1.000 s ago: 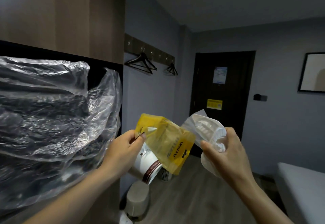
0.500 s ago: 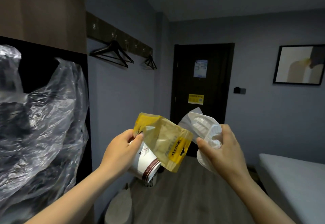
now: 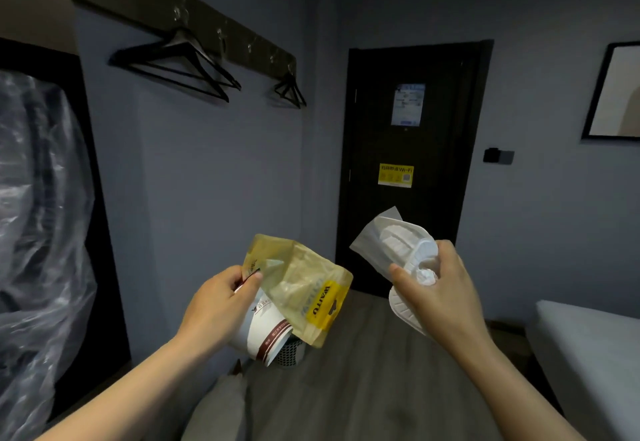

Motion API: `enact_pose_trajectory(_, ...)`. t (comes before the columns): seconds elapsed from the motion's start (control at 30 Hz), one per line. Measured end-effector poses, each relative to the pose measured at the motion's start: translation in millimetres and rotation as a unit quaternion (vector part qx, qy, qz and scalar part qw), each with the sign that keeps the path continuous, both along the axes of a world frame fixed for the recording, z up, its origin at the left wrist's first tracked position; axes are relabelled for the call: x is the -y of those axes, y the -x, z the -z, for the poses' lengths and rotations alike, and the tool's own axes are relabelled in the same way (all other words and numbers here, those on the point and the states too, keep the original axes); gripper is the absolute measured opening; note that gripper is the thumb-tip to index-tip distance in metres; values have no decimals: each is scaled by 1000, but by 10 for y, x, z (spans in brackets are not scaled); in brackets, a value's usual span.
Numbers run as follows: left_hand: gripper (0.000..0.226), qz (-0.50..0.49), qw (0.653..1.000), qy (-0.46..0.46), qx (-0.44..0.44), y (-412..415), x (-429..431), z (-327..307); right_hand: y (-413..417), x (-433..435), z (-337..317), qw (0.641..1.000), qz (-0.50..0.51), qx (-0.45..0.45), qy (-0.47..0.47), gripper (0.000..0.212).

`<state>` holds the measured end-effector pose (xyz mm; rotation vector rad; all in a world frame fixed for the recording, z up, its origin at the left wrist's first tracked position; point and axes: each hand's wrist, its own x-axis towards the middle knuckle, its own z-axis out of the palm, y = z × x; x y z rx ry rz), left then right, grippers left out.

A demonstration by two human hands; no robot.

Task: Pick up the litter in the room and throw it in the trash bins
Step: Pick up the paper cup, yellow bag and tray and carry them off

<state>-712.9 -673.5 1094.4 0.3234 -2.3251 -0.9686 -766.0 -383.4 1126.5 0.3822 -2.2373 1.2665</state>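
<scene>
My left hand (image 3: 216, 305) is shut on a yellow see-through snack bag (image 3: 304, 288) together with a white paper cup with a dark red band (image 3: 265, 333), which hangs below the bag. My right hand (image 3: 440, 288) is shut on crumpled white plastic packaging (image 3: 398, 250), a ribbed tray with a wrapper corner sticking up. Both hands are raised at chest height, a short gap apart. A mesh trash bin (image 3: 291, 352) shows on the floor behind the cup, mostly hidden by it.
A dark door (image 3: 408, 149) with stickers stands ahead. Black hangers (image 3: 180, 66) hang on a wall rack at left. Clear plastic sheeting (image 3: 38, 232) fills the left edge. A grey bed corner (image 3: 588, 354) lies at right, a round grey stool (image 3: 214, 409) below.
The view has swung right and moved forward: the plastic sheeting slid to the left edge and the door grew larger. Both hands keep hold of the same litter.
</scene>
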Motion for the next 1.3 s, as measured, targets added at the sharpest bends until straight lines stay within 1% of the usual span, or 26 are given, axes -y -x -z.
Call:
enact_pose_trajectory(0.3, 33, 8, 996, -54, 71, 1385, 457, 688, 1310, 320, 503, 998, 16, 49, -19, 35)
enact_pose_trajectory(0.4, 32, 14, 993, -72, 94, 1848, 750, 925, 1762, 596, 665, 997, 24, 69, -25, 37)
enact_pose_trajectory(0.5, 31, -1, 989, -77, 126, 2283, 1071, 1158, 2216, 921, 813, 995, 25, 89, -45, 39)
enact_pose_trajectory(0.67, 34, -8, 981, -70, 179, 2959, 1464, 1490, 2911, 1380, 1140, 989, 26, 135, -62, 41)
enact_pose_trajectory(0.83, 35, -14, 967, -90, 239, 3501, 1631, 1873, 3528, 1582, 1539, 979, 23, 196, -60, 40)
enact_pose_trajectory(0.97, 33, -26, 960, -72, 270, 4016, 1759, 2117, 4126, 1678, 1848, 971, 23, 233, -55, 39)
enact_pose_trajectory(1.07, 32, -35, 957, -72, 280, 4466, 1793, 2287, 4671, 1699, 2045, 969, 12, 235, -83, 38)
enact_pose_trajectory(1.17, 32, -50, 950, -76, 298, 4970, 1792, 2430, 5259, 1682, 2180, 969, 12, 233, -83, 37)
enact_pose_trajectory(1.3, 32, -66, 939, -81, 329, 5592, 1765, 2583, 5990, 1667, 2378, 959, -7, 272, -83, 41)
